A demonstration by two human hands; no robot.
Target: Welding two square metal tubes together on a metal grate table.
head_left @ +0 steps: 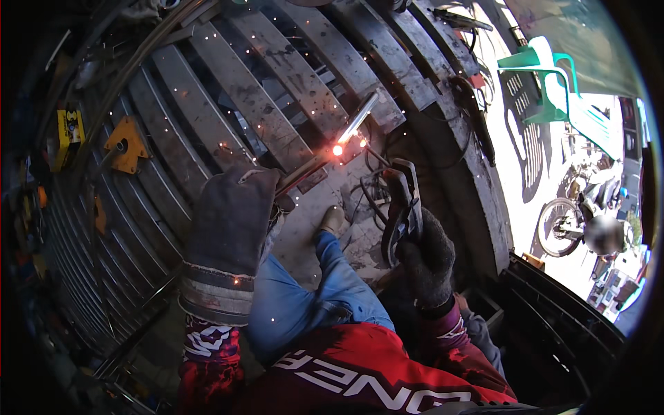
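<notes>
My left hand (232,214), in a thick grey leather welding glove, is closed around the near end of a narrow metal bar (304,169). The bar slants away to the right, and a spot partway along it glows white-orange. Past the glow, its far part (365,111) shines brightly over the slatted table's edge. In a dark knitted glove, my right hand (430,263) grips a welding electrode holder (404,207). From its jaws a thin electrode (375,156) points toward the bar; its glowing tip sits just right of the hot spot. Sparks scatter all around.
A slatted metal table (270,90) fills the left and far side. On it lie an orange triangular magnet-like piece (126,145) and a yellow box (69,138). Cables (370,197) hang below the work. Outside at right are a green-and-white plastic chair (553,83) and a motorcycle (564,228).
</notes>
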